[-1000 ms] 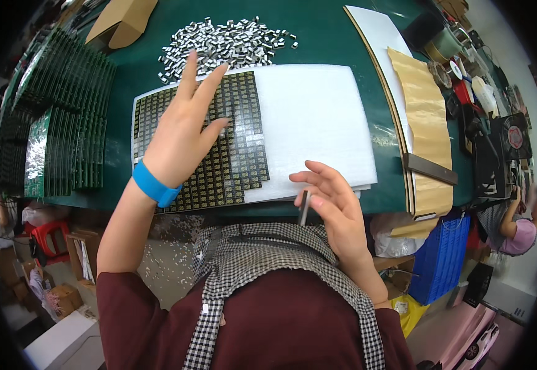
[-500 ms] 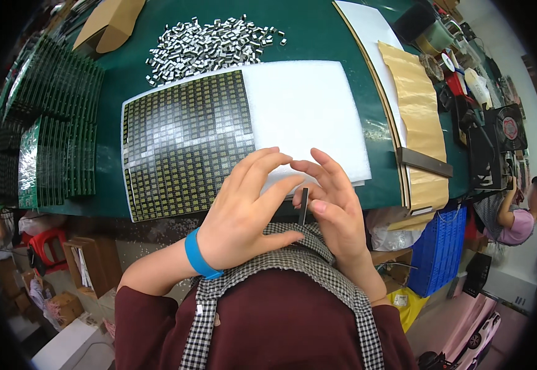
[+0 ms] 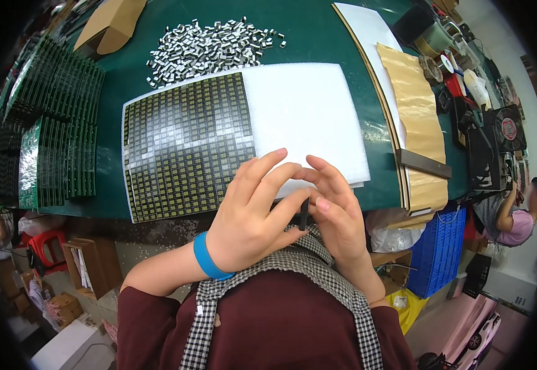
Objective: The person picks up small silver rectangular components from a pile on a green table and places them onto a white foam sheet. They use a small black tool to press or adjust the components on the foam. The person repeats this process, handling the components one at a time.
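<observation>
Both my hands are raised in front of my apron at the table's near edge, around a thin dark strip (image 3: 303,214). The strip stands nearly upright. My left hand (image 3: 251,213), with a blue wristband, is closed in a loose pinch: its thumb is at the strip's lower end and a fingertip at its upper end. Fingers of my right hand (image 3: 340,219) are curled in from the other side, thumb beside the strip; its exact grip is partly hidden. Beyond the hands lies a white foam sheet (image 3: 305,111), its left half covered by rows of small dark pieces with yellowish markings (image 3: 185,142).
A pile of small black-and-white parts (image 3: 213,49) lies behind the sheet. Green circuit boards (image 3: 65,154) stand stacked at left, near a cardboard box (image 3: 111,24). On the right, a dark bar (image 3: 424,163) rests on brown paper (image 3: 413,105). A blue crate (image 3: 438,250) stands below.
My left hand has moved slightly right and its thumb and finger have closed onto the strip's ends. The strip has dropped a little. My right hand has hardly moved.
</observation>
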The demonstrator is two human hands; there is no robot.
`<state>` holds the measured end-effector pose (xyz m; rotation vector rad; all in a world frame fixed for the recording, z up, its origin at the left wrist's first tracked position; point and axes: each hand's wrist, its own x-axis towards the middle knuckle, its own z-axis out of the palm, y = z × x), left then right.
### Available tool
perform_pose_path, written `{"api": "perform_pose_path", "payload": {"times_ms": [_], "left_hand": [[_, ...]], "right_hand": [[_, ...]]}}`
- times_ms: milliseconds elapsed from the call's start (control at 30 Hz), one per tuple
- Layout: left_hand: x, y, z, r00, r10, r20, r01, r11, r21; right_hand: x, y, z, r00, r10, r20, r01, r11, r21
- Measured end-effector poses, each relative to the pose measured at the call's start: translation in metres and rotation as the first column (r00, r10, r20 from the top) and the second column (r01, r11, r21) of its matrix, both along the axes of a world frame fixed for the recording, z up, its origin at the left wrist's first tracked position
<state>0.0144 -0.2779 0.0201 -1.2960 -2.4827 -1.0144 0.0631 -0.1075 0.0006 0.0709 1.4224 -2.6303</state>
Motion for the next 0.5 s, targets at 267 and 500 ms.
{"api": "perform_pose_path", "payload": {"times_ms": [267, 500], "left_hand": [[0.0037, 0.0013, 0.0023, 0.997, 0.019, -0.072, -0.023, 0.998, -0.053], [0.0075, 0.0026, -0.001, 0.968, 0.126, -0.218, -0.15, 0.984, -0.099]], "right_hand": [[0.0018, 0.0031, 0.0019, 0.998, 0.022, 0.056, -0.022, 1.0, 0.001], [0.0077, 0.0041, -0.0046, 0.986, -0.042, 0.162, 0.021, 0.991, 0.129]]}}
